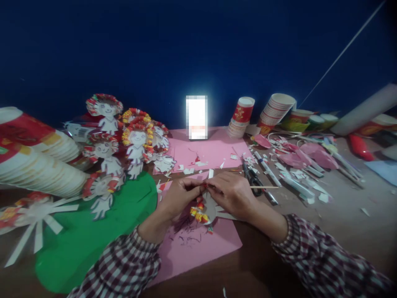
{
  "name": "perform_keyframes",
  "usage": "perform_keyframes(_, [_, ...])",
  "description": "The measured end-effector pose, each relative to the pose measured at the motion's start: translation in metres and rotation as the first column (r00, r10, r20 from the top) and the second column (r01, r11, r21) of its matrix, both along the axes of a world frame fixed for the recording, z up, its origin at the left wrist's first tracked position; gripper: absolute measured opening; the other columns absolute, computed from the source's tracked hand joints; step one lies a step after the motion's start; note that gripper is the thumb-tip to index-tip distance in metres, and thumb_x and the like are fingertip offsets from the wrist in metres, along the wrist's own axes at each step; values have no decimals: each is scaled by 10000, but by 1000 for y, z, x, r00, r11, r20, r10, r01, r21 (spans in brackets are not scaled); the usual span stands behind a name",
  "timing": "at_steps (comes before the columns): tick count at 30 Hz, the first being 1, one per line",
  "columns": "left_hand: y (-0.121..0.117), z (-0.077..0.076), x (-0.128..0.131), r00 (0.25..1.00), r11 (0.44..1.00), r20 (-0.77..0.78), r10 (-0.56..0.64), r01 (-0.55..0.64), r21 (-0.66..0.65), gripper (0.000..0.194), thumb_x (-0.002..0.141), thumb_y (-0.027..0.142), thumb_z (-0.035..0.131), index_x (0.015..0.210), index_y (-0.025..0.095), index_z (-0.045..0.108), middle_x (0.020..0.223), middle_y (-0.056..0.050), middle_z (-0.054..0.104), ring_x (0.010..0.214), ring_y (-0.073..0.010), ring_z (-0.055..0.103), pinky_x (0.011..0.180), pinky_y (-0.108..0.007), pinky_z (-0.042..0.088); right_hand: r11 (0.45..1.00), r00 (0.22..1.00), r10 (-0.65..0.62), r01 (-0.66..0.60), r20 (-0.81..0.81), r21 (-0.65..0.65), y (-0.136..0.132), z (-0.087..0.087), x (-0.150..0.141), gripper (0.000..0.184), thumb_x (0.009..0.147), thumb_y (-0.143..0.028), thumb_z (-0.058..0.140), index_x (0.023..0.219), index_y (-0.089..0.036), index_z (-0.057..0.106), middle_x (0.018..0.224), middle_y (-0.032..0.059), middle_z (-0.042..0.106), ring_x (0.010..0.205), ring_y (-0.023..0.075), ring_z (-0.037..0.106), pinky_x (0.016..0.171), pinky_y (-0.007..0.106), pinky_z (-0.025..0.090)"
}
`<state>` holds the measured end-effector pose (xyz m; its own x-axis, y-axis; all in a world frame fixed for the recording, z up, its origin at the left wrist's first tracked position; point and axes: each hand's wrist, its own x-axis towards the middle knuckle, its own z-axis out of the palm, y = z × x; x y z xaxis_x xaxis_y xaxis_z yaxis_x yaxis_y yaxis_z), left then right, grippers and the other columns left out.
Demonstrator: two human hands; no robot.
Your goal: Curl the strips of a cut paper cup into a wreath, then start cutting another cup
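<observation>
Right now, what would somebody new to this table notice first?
Probably the glowing white upright rectangle, at the back centre against a dark blue backdrop. Next, I'd say, the white paper dolls with curly red and yellow hair, clustered left of centre, and the large rounded green sheet at the near left.

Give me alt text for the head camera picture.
Two hands, left and right, work together on a partly curled paper-cup cutout above pink paper. Finished-looking paper dolls with curled hair stand left; stacked paper cups, pens and scraps lie right.
</observation>
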<state>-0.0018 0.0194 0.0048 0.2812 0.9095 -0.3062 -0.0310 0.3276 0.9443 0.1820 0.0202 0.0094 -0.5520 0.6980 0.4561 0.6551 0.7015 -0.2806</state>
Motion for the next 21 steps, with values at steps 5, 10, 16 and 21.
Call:
perform_keyframes(5, [0, 1, 0, 1000, 1000, 7, -7, 7, 0, 195, 667, 286, 726, 791, 136, 712, 582, 5, 601, 492, -69, 495, 491, -202, 432, 999, 998, -29, 28, -49, -19, 0, -1, -1, 127, 866, -225, 516, 918, -167, 616, 828, 46, 650, 801, 151, 578, 740, 274, 442])
perform_keyframes(10, [1, 0, 1, 1000, 1000, 30, 3, -2, -17, 239, 657, 287, 739, 834, 130, 705, 629, -1, 614, 503, -59, 488, 496, -197, 418, 1000, 1000, 4, -4, -5, -9, 0, 2, -2, 144, 870, -206, 502, 880, -162, 638, 817, 52, 653, 812, 158, 574, 747, 282, 446])
perform_keyframes(16, [0, 2, 2, 994, 996, 111, -13, 22, -81, 317, 651, 315, 752, 899, 136, 670, 668, 6, 600, 531, -61, 488, 516, -202, 418, 999, 1000, -11, 11, 8, 36, 0, 4, -4, 146, 861, -175, 495, 824, -142, 633, 783, 62, 644, 799, 162, 568, 735, 278, 452])
perform_keyframes(21, [0, 1, 2, 991, 998, 127, -28, 34, -45, 329, 729, 409, 669, 605, 114, 592, 526, 26, 486, 484, -61, 435, 472, -196, 366, 997, 1000, -20, 20, 4, 72, 0, 4, -3, 132, 845, -156, 502, 811, -149, 629, 759, 51, 636, 779, 159, 567, 728, 272, 452])
